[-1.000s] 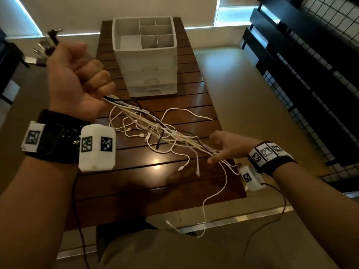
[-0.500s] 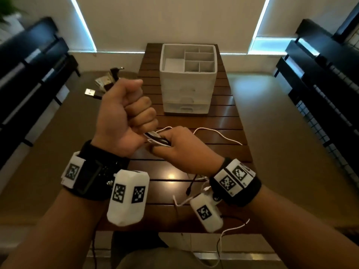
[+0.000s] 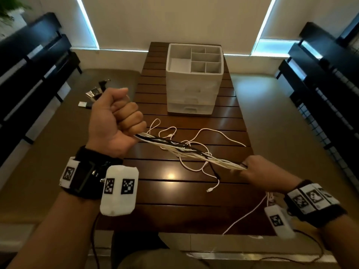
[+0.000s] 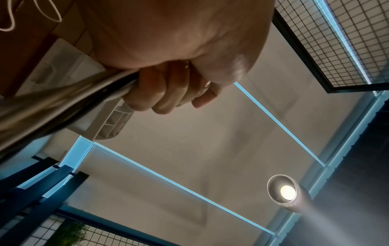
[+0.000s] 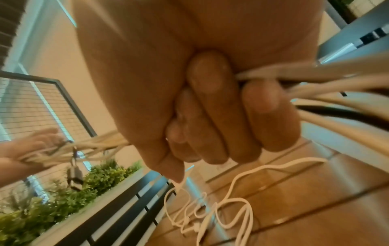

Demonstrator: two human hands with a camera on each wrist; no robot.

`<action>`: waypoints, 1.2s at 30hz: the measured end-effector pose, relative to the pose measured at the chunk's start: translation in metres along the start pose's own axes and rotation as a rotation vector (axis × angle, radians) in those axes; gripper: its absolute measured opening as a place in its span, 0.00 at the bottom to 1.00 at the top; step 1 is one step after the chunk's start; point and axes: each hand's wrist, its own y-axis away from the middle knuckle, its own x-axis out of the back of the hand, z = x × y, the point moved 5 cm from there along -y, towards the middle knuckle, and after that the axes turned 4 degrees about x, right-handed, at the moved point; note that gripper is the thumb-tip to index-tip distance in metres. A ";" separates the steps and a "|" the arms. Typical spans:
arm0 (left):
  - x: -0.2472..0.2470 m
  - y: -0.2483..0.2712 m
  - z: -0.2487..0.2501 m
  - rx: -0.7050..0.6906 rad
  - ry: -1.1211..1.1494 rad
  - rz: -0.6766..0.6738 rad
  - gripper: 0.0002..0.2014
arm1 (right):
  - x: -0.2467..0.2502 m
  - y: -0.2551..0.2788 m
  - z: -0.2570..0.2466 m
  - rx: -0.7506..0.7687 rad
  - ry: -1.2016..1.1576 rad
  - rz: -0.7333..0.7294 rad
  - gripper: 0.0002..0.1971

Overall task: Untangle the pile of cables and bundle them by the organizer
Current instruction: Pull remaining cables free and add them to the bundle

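- Left hand [image 3: 114,121]: raised over the left edge of the table, fingers [image 4: 160,93] curling tight into a fist around one end of the cables; plug ends [image 3: 93,94] are sticking out beyond the far side of the fist.
- Right hand [image 3: 260,171]: sitting lower, over the near right part of the table, fingers [image 5: 212,106] wrapping closed around the same bunch further along.
- Cables [image 3: 186,150]: mostly white with at least one black strand, running as a stretched bunch in the air from the left fist down to the right; loose white loops are trailing onto the tabletop beneath, one connector end [image 3: 209,190] is lying on the slats, and a white strand is hanging past the near edge under the right wrist.
- Organizer [image 3: 194,90]: white, standing upright at the far middle of the table, its top split into open compartments, drawers showing on its front; well apart from the cables.
- Table [image 3: 174,210]: dark wooden slats, carrying the organizer and the slack loops.
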 end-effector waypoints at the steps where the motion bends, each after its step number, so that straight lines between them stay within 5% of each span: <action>1: 0.000 -0.002 0.001 -0.001 -0.003 -0.006 0.28 | 0.006 0.006 -0.001 0.006 0.027 -0.010 0.22; 7: 0.000 -0.003 0.019 -0.059 -0.038 -0.030 0.27 | 0.033 0.025 -0.009 0.042 0.033 0.035 0.21; 10: -0.004 -0.001 0.029 -0.091 -0.065 -0.021 0.26 | 0.033 0.013 -0.018 0.135 -0.046 0.172 0.14; 12: -0.008 0.000 0.034 -0.119 -0.079 -0.005 0.27 | 0.024 0.004 -0.029 0.229 -0.118 0.133 0.08; 15: -0.013 0.001 0.037 -0.137 -0.109 0.024 0.27 | 0.001 -0.008 -0.058 0.338 -0.194 -0.040 0.32; 17: -0.016 -0.002 0.028 -0.098 -0.110 0.018 0.28 | 0.008 -0.008 -0.097 0.504 -0.282 0.098 0.45; 19: -0.020 -0.007 0.008 -0.052 -0.104 0.007 0.28 | 0.018 -0.006 -0.142 0.695 -0.338 0.241 0.48; 21: -0.025 -0.013 -0.009 -0.017 -0.094 -0.006 0.27 | 0.020 -0.010 -0.184 0.778 -0.407 0.264 0.40; 25: -0.021 -0.018 -0.012 -0.007 -0.057 -0.017 0.27 | 0.005 -0.032 -0.208 0.726 -0.542 0.277 0.11; 28: -0.008 -0.018 -0.008 -0.003 -0.040 0.018 0.27 | -0.009 -0.039 -0.190 0.712 -0.378 0.320 0.14; 36: 0.041 -0.017 -0.001 -0.063 0.003 0.177 0.27 | -0.069 -0.056 -0.088 0.418 -0.112 0.031 0.21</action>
